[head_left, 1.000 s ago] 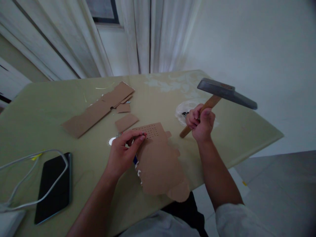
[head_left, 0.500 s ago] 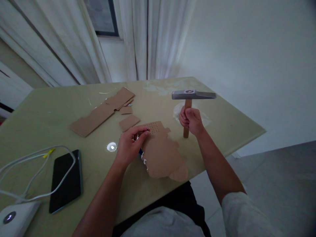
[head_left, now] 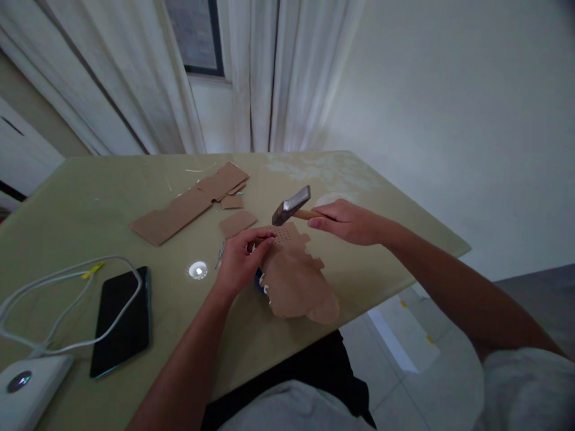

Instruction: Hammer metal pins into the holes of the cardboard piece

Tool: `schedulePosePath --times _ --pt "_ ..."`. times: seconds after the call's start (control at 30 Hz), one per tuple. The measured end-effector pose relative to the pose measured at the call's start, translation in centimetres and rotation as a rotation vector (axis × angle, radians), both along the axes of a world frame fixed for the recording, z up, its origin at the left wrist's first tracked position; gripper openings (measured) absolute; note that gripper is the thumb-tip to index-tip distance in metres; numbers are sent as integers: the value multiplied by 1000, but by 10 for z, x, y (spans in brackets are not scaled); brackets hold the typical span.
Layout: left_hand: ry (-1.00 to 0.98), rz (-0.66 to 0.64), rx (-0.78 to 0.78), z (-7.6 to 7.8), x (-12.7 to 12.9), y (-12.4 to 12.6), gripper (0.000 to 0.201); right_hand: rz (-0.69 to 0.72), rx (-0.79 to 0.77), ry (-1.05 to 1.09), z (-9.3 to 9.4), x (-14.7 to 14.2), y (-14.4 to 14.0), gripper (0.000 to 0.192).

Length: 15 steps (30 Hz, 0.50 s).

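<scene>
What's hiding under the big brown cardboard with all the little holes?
Under the holed cardboard, something blue and white peeks out at its left edge, beside the left hand. The green table lies below. The cardboard covers the rest, so what it is cannot be told.

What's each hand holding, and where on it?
Right hand grips the hammer by its wooden handle, near the head. Left hand pinches something small at the cardboard edge; cannot tell what.

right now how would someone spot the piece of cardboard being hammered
On the pale green table, look at the near edge in front of the person. The brown cardboard piece with ragged edges lies there under the left hand and the grey-headed hammer. Unlike the other scraps, it has a grid of small holes.
</scene>
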<state>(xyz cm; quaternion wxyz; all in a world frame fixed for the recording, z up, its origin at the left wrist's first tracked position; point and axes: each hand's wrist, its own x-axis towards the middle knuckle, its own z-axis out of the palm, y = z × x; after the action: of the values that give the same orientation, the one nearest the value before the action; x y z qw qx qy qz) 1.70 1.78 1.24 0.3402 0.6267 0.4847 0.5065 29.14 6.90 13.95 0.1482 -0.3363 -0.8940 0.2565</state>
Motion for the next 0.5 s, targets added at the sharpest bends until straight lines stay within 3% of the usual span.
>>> schedulePosePath --times 0.2,0.5 --pt "-4 0 23 -2 0 1 24 24 -101 -114 1 -11 7 70" --pt "-19 -15 26 -6 -1 2 22 -1 -111 -251 14 -18 9 70"
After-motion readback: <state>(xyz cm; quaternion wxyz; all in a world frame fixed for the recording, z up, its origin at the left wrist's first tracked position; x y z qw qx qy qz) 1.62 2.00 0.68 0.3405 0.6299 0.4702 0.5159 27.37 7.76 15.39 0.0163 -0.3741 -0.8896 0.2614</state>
